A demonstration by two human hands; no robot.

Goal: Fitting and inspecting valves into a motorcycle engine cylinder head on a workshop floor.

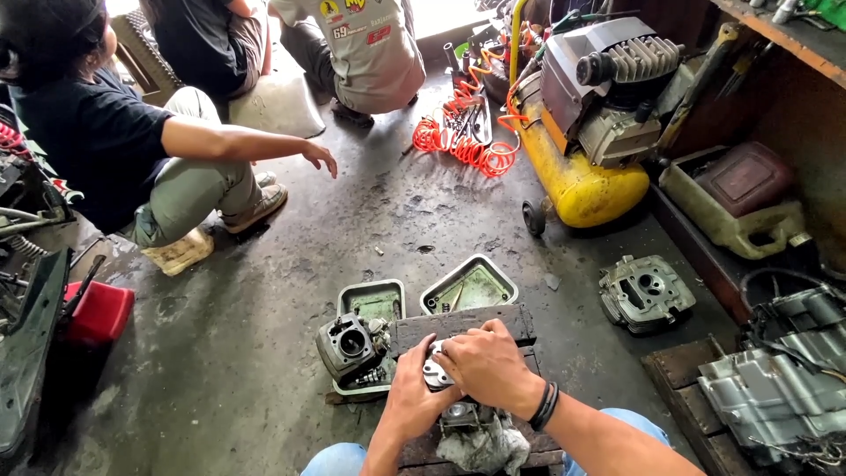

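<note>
- My right hand [486, 364] lies over a small silver metal part [434, 374], fingers curled down and closed around its upper side; a black band sits on that wrist.
- My left hand [416, 397] grips the same metal part from below and from the left, fingers wrapped shut on it. Both hands touch each other over it.
- The metal part is mostly covered; only a pale, shiny edge shows between the two hands. I cannot tell its full shape.
- The part sits above a dark wooden block [463, 324] whose far edge shows just beyond my knuckles.
- A grey rag [483, 445] lies bunched under my wrists, on the near planks.
- Just left of the block, an engine cylinder [350, 345] with a round bore stands in a shallow metal tray [374, 300].
- A second metal tray [469, 286], tilted, lies beside the first, beyond the block.
- Further right, a cylinder head [646, 293] rests on the concrete floor [264, 353], well apart from my hands.
- Beyond it: a yellow air compressor [582, 181] with a coiled orange hose [463, 145].
- At far left, a seated person in a dark shirt stretches a hand [319, 157] out over the floor; two more people sit behind.
</note>
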